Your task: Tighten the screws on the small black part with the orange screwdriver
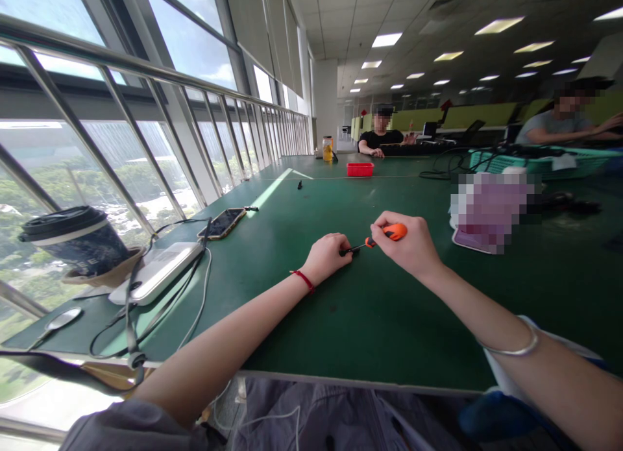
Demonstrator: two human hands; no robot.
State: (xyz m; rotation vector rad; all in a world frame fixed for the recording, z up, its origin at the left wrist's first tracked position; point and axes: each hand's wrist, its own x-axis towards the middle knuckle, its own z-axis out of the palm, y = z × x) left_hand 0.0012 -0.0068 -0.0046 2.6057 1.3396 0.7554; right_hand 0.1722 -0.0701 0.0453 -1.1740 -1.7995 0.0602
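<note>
My right hand (406, 243) is closed around the orange handle of a small screwdriver (384, 235), whose dark shaft points left. The shaft's tip meets my left hand (327, 256), which rests on the green table (370, 308) as a loose fist, fingers pinched on something I cannot make out. A red string circles my left wrist and a silver bangle my right forearm.
A phone (222, 222), a white power bank (158, 270) with cables, a paper coffee cup (73, 240) and a spoon (56, 322) lie at the left by the window railing. A red box (360, 169) and a jar (328, 148) stand far back. Two other people sit at the far end.
</note>
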